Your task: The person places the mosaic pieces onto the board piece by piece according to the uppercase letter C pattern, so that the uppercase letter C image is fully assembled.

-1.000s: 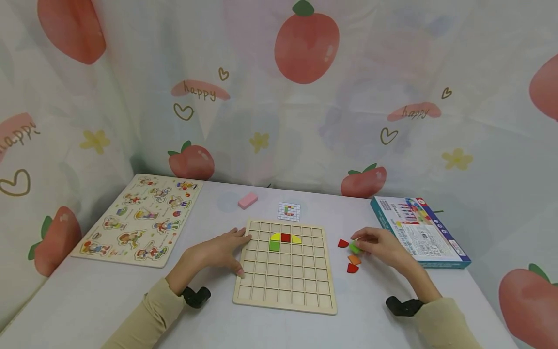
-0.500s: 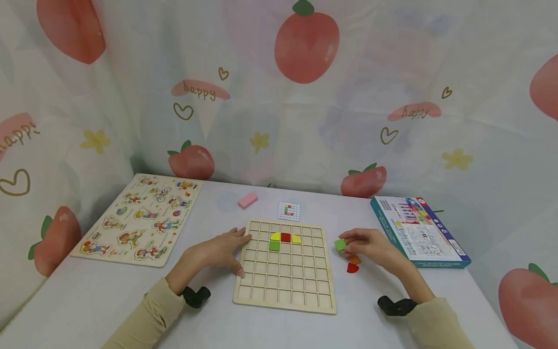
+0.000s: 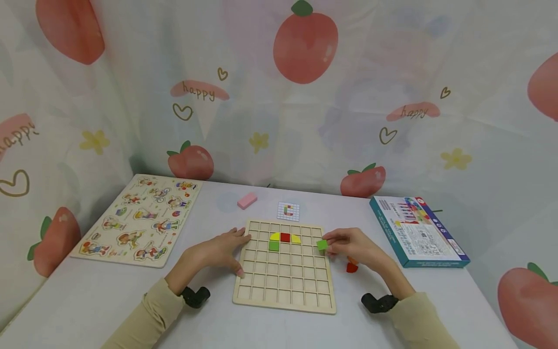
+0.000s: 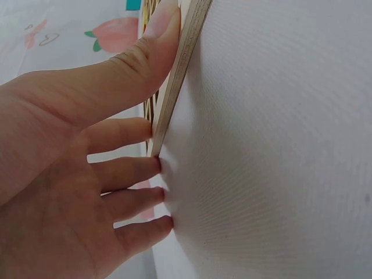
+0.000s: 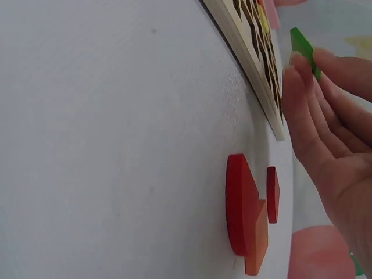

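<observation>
A wooden grid board (image 3: pixel 283 286) lies on the white table. Its upper rows hold two yellow pieces (image 3: pixel 275 237), a red square (image 3: pixel 285 237) and a green square (image 3: pixel 274 246). My left hand (image 3: pixel 235 252) rests flat on the board's left edge (image 4: pixel 180 64), thumb on top, fingers (image 4: pixel 133 171) on the table. My right hand (image 3: pixel 332 243) pinches a green square piece (image 3: pixel 321 245) over the board's right edge; the piece (image 5: pixel 302 46) sits at my fingertips (image 5: pixel 296 75). Red pieces (image 5: pixel 238 203) and an orange one (image 5: pixel 258 244) lie on the table under that hand.
A picture puzzle board (image 3: pixel 139 220) lies at the far left. A pink block (image 3: pixel 247 199) and a small pattern card (image 3: pixel 288 211) sit behind the grid board. A blue box (image 3: pixel 418 231) lies at the right. Strawberry-print curtains close off the table's back and sides.
My right hand lifted the green square from among the loose pieces and carried it left to the board's right edge. The left hand stayed put.
</observation>
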A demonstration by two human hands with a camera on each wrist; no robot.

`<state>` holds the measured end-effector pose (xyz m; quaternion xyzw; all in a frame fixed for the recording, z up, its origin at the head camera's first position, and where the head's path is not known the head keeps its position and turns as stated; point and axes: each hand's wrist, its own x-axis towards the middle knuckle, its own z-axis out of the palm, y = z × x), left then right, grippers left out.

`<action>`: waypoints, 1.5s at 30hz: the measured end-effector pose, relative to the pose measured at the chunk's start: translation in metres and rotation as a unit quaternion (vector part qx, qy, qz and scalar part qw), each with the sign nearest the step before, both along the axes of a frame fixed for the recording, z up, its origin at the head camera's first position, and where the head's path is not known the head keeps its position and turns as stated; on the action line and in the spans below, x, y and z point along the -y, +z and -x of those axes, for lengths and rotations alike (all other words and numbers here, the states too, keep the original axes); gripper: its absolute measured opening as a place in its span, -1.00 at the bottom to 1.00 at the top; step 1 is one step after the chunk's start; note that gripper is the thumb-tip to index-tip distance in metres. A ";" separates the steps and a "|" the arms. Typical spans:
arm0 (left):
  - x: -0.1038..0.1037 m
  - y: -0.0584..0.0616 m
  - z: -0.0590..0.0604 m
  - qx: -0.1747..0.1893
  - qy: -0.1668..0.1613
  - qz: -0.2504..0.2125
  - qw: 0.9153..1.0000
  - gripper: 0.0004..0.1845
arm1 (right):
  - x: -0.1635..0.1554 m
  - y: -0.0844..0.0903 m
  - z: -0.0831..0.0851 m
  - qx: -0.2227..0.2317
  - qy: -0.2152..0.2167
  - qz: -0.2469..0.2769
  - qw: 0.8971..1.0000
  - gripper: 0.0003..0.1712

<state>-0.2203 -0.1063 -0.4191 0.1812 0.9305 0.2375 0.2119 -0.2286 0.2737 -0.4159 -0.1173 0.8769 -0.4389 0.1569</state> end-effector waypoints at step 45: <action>0.003 0.001 0.002 0.000 -0.008 0.008 1.000 0.05 | 0.106 -0.003 -0.003 -0.092 0.119 -0.046 0.988 -0.74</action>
